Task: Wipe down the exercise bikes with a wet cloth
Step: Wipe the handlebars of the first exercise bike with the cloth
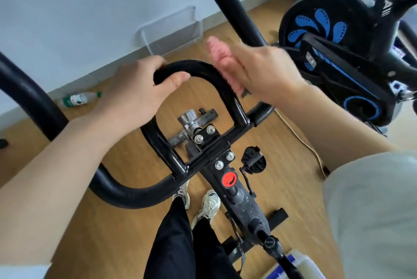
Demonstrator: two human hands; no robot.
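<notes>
Both our hands work the black handlebar loop (216, 77) of the near exercise bike (239, 197): our left hand (137, 91) curls tight around its top, and our right hand (264, 71) presses a pink cloth (217, 53) against its right side, fingers folded over the cloth.

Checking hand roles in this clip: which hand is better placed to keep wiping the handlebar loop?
Right. The right hand presses the pink cloth against the loop. The left hand carries no cloth and only grips the loop's other side, steadying it.
</notes>
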